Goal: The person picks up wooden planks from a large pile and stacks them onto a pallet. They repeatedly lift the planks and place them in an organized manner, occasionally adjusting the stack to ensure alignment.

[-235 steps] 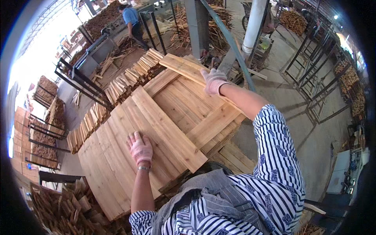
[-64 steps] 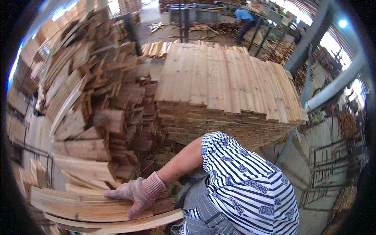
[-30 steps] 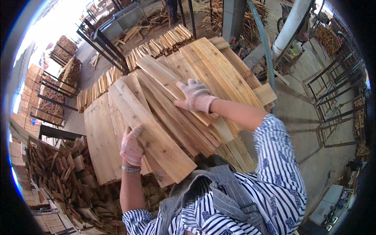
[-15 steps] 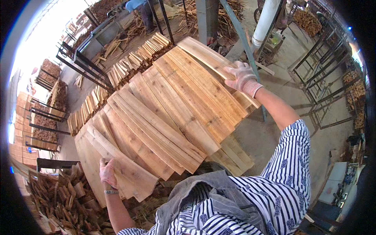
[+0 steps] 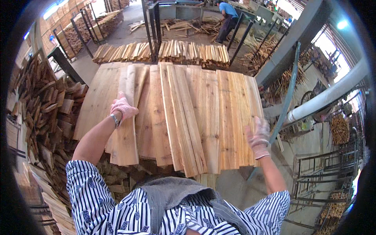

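Furthest left I have a scrap pile (image 5: 43, 105), and above it a black rack (image 5: 81, 37) with stacked wood (image 5: 107, 24) by its posts. Half a second ago the left hand (image 5: 124, 109) was at a board's near end; now I see it around the middle of the left board (image 5: 125, 145), gloved fingers half spread, thumb out to the right. How firmly it grips I can't tell. The boards (image 5: 211, 113) ran diagonally across my view; now they point straight away from the body, side by side in front of it, partly overlapping. A middle pair (image 5: 182, 121) leans, far ends to the left. Beyond them lies a row of strips (image 5: 192, 53). The right hand (image 5: 258, 138) is at the right edge, fingers apart; whether they touch the right board (image 5: 254, 103), splayed earlier and now along its neighbour, I can't tell.
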Demonstrator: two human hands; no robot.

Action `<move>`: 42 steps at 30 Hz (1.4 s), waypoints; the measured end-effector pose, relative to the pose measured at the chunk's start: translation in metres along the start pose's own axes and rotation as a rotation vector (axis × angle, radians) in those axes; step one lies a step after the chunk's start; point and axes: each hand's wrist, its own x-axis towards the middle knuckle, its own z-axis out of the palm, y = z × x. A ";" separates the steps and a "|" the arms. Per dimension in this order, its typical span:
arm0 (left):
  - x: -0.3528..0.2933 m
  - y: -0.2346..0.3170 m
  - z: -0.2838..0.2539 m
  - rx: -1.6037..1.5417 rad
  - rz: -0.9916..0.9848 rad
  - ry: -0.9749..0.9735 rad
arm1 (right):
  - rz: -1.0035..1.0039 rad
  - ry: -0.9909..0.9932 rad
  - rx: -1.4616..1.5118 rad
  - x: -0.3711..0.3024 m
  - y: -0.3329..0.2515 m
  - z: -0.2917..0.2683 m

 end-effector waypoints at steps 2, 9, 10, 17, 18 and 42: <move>-0.005 -0.014 -0.008 -0.019 0.104 -0.011 | -0.166 -0.093 0.327 0.013 -0.063 -0.006; 0.033 -0.073 0.008 -1.007 0.348 -0.250 | -0.057 -0.453 0.188 0.048 -0.282 0.003; 0.028 -0.078 0.006 -1.092 0.282 -0.233 | 0.001 -0.469 0.160 0.051 -0.295 0.002; 0.033 -0.145 0.011 -1.518 0.341 -0.551 | 0.107 -0.613 0.306 0.063 -0.325 -0.016; 0.034 -0.149 0.011 -1.483 0.388 -0.538 | 0.113 -0.634 0.309 0.067 -0.323 -0.012; 0.038 -0.158 -0.036 -1.193 0.545 -0.507 | 0.092 -0.668 0.438 0.035 -0.360 -0.060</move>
